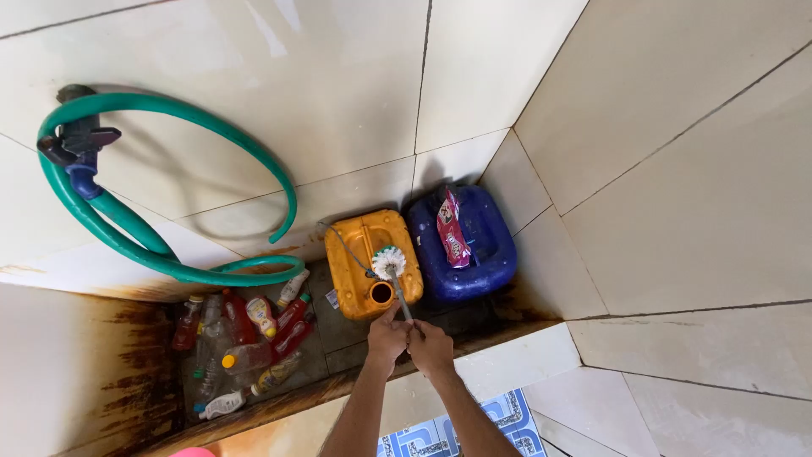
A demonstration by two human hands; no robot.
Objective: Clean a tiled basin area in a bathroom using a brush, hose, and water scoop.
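Hose: green hose looped from a wall tap, far left.
Bottles: a cluster of bottles on the stained ledge.
Yellow can: jerrycan, just beside the blue jerrycan.
Brush: white-headed brush over the yellow can.
Left hand: left hand closed on the brush handle.
Right hand: right hand seemingly gripping it too; fingers partly hidden.
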